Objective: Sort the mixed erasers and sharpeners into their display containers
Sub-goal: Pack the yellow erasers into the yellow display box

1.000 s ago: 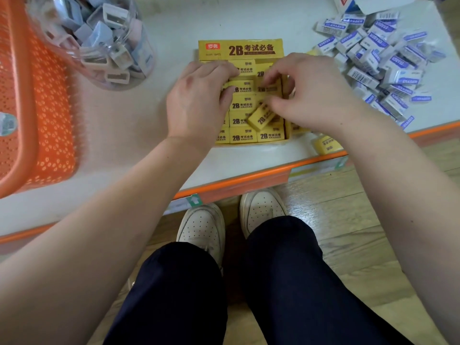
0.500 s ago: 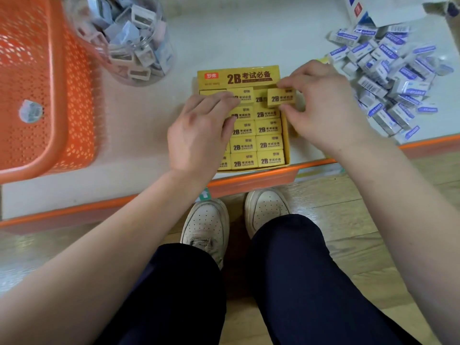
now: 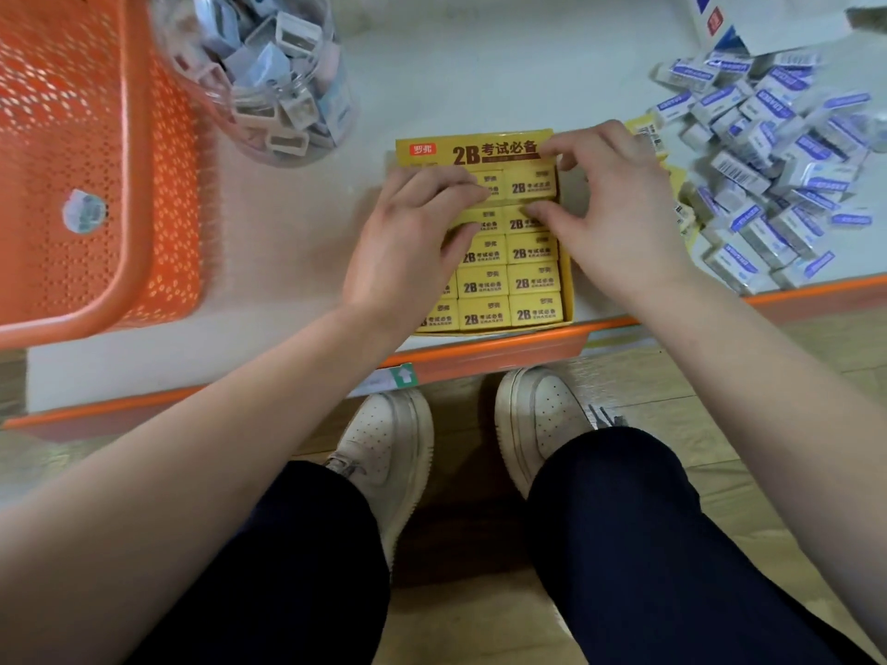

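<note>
White shelf (image 3: 297, 261) in front of me, orange strip along its front edge. Far left on it: orange basket (image 3: 158, 242), perforated. Just beside that, clear jar (image 3: 288, 112) packed with sharpeners (image 3: 293, 38). Middle, near the edge: yellow box (image 3: 480, 148). Right: loose heap (image 3: 777, 184) of white-and-blue erasers, a few yellow erasers (image 3: 641, 123) at its left margin. Behind the heap, a white-and-blue carton (image 3: 720, 26), partly cut off.

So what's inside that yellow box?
Yellow 2B erasers packed in rows. The left hand covers most of the left column; any layer underneath is hidden.
</note>
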`<control>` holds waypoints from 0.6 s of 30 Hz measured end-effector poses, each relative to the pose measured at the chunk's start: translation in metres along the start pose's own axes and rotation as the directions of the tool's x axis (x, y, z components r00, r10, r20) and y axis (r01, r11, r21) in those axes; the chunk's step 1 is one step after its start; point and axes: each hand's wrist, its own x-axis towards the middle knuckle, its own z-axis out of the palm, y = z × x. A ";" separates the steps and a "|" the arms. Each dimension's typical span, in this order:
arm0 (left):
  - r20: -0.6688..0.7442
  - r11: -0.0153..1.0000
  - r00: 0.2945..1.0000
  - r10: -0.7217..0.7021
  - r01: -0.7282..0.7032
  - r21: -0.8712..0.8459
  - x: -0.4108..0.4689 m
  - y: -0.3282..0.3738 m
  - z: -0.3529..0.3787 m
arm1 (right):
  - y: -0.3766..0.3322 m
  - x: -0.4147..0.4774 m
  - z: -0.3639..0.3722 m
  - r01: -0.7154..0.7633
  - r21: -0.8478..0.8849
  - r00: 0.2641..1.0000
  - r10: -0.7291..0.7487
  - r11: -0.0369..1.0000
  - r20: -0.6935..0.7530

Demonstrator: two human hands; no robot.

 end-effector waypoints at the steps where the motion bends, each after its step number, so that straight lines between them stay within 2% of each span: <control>1: -0.010 1.000 1.000 0.002 -0.002 -0.002 -0.001 0.000 0.002 | 0.003 0.000 -0.004 0.016 -0.007 1.000 -0.016 1.000 0.010; 3: -0.023 1.000 1.000 0.004 -0.005 -0.003 -0.002 -0.001 0.003 | 0.009 0.001 -0.013 0.013 0.000 1.000 -0.013 1.000 -0.020; 7: -0.033 1.000 0.999 0.012 -0.012 -0.006 -0.003 -0.001 0.002 | 0.023 0.002 -0.029 -0.092 -0.028 0.994 0.090 0.995 -0.057; 11: -0.042 1.000 0.999 -0.003 0.002 -0.015 -0.003 -0.002 0.001 | 0.030 0.001 -0.047 -0.176 -0.022 0.976 0.177 0.984 0.123; 15: -0.044 1.000 0.999 -0.012 0.011 -0.027 -0.004 -0.002 0.002 | 0.024 -0.008 -0.061 -0.059 -0.104 0.931 0.092 0.993 0.354; 18: -0.050 0.999 0.999 -0.009 0.007 -0.036 -0.004 -0.002 0.002 | 0.023 -0.009 -0.055 -0.002 -0.188 0.909 0.080 0.982 0.408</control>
